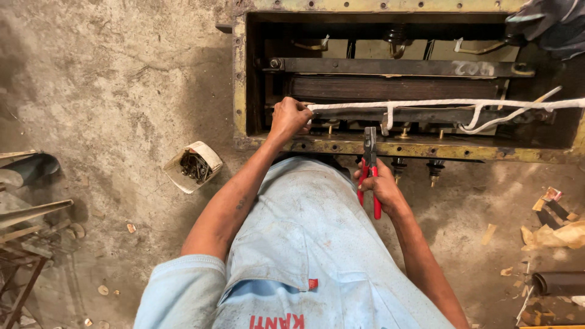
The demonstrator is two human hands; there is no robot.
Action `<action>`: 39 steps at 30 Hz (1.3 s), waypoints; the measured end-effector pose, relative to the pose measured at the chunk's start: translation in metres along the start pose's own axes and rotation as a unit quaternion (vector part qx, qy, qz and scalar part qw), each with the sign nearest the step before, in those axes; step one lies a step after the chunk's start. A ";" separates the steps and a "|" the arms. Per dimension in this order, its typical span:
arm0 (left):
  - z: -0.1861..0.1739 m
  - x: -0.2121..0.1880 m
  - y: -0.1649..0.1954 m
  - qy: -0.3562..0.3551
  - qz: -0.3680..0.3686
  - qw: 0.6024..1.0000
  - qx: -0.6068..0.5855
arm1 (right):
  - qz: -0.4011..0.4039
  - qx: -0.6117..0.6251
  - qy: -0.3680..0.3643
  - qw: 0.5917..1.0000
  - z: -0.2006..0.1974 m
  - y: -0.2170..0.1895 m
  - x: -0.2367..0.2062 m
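Pale blue short-sleeved shirt (pixel 304 244), chest pocket, dusty smudges

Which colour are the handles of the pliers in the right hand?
Red; the steel pliers with red handles in the right hand show in the head view.

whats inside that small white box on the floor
The small white box sits tilted on the concrete floor, holding a heap of dark metal fasteners, probably bolts or screws. Its walls and the top pieces hide whatever lies beneath.

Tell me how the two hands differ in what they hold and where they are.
The left hand grips the white tape inside the metal tank; the right hand holds red-handled pliers just outside its rim. The left arm reaches farther than the right. Both hands are bare and closed.
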State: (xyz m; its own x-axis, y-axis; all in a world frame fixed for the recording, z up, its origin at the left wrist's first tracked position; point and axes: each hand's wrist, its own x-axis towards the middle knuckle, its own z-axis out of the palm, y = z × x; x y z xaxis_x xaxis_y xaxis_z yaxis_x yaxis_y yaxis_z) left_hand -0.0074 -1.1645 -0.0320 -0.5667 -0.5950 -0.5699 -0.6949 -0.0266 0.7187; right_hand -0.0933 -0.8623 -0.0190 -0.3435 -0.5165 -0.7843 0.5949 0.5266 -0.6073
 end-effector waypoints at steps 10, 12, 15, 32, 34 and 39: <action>-0.006 0.002 0.013 -0.047 -0.073 0.996 -0.019 | 0.017 -0.016 -0.004 1.000 0.002 -0.004 0.004; -0.005 0.001 0.011 -0.045 -0.090 0.994 -0.052 | 0.022 -0.015 -0.006 1.000 0.002 -0.004 0.005; -0.006 0.004 0.007 -0.050 -0.095 0.991 -0.081 | 0.020 -0.017 -0.006 1.000 0.002 -0.004 0.006; 0.000 0.010 -0.011 -0.036 -0.041 0.997 -0.051 | 0.005 -0.041 -0.002 0.999 -0.004 0.001 0.009; 0.002 0.010 -0.010 -0.037 -0.054 0.997 -0.047 | 0.013 -0.041 -0.003 0.999 -0.004 -0.001 0.008; 0.001 0.004 -0.008 -0.039 -0.062 0.995 -0.075 | 0.019 -0.060 -0.008 0.998 -0.003 -0.006 0.002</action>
State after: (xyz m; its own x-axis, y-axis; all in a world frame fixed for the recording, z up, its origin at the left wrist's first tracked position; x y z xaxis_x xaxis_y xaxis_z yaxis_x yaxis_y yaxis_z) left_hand -0.0046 -1.1664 -0.0405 -0.5174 -0.5158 -0.6828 -0.6911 -0.2187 0.6889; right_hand -0.0999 -0.8646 -0.0177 -0.3106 -0.5053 -0.8051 0.5149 0.6225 -0.5894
